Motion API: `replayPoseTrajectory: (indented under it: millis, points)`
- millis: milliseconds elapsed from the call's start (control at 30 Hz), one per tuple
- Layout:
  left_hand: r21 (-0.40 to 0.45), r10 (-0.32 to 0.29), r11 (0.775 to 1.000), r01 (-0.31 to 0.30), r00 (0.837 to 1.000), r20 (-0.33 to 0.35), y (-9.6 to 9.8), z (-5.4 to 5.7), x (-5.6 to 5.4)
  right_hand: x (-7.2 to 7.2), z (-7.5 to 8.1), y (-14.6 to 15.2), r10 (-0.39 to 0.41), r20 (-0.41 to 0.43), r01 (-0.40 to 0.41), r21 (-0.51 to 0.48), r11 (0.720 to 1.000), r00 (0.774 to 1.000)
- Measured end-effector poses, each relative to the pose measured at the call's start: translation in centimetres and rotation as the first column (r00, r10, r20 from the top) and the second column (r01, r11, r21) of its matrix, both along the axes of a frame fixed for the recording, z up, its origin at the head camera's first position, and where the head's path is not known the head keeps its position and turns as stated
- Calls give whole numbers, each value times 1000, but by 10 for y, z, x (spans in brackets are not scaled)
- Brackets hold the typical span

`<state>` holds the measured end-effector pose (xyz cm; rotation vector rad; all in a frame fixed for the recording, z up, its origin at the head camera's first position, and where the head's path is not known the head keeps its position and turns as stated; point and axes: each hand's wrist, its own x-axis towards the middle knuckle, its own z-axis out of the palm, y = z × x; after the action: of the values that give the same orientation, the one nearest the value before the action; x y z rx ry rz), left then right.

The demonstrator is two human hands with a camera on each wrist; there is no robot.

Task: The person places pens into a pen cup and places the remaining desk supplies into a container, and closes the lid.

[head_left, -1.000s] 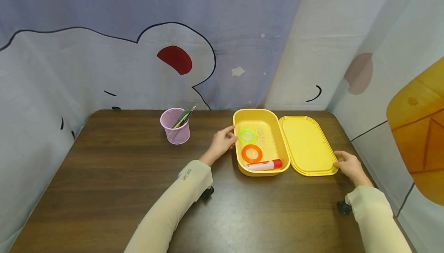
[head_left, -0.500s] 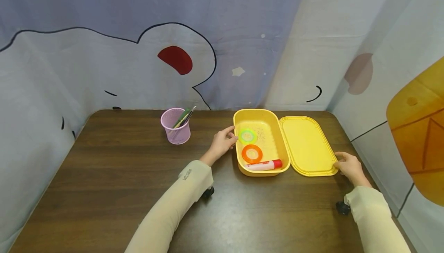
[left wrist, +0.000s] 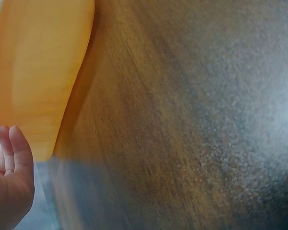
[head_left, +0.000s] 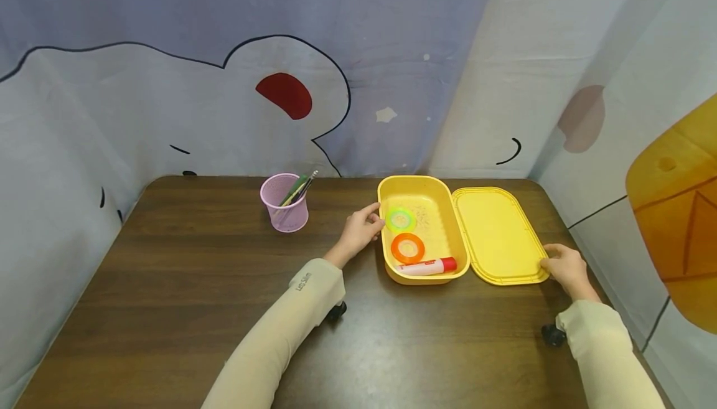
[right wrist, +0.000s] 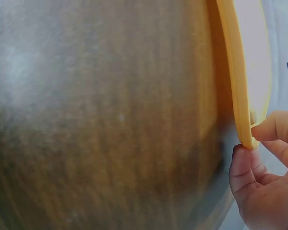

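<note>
A yellow plastic box point(head_left: 413, 191) stands without its cover near the table's back edge. Inside lie a green roll of tape point(head_left: 400, 210), an orange roll of tape point(head_left: 396, 251) and a glue stick point(head_left: 420, 267) with a red cap. My left hand point(head_left: 356, 233) touches the box's left side; in the left wrist view its fingers point(left wrist: 20, 146) look fairly straight against the outer wall. To the right, the flat yellow lid point(head_left: 497, 231) lies beside the box. Its near right corner is pinched between the thumb and fingers of my right hand point(head_left: 567, 270), as the right wrist view shows.
A pink mesh pen cup point(head_left: 288, 217) with several pens stands left of the box. The brown wooden table point(head_left: 168, 309) spreads left and in front. A printed curtain point(head_left: 392, 73) hangs behind and at the sides.
The lid's near right corner and my right hand shift very slightly to the right. The left hand, box and its contents keep their places.
</note>
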<state>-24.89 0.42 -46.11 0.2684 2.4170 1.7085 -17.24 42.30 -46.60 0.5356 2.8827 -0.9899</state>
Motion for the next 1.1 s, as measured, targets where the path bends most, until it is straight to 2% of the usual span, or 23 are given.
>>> replayPoseTrajectory:
  millis: [333,500,667,900,1000,1100]
  points:
    - [-17,1,1000,-1,1000,-17,0,-2,-1,-2,19,-2,20,21,-19,-41,999,1000]
    - [-22,5,1000,-5,1000,-16,0,-2,-1,-3,25,-2,33,5,-33,-61,998,999]
    - [-32,3,999,-3,1000,-24,0,-3,-2,-2,32,-1,54,-14,-56,-152,987,998]
    - [-43,7,999,-8,1000,-20,1,-3,-2,1,48,-1,84,16,-75,-314,947,996]
    - [-42,9,999,-9,1000,-20,1,-3,-1,2,53,0,109,3,-99,-393,914,994]
    - [-40,8,999,-8,1000,-16,0,-2,0,3,57,0,119,-20,-113,-485,867,993]
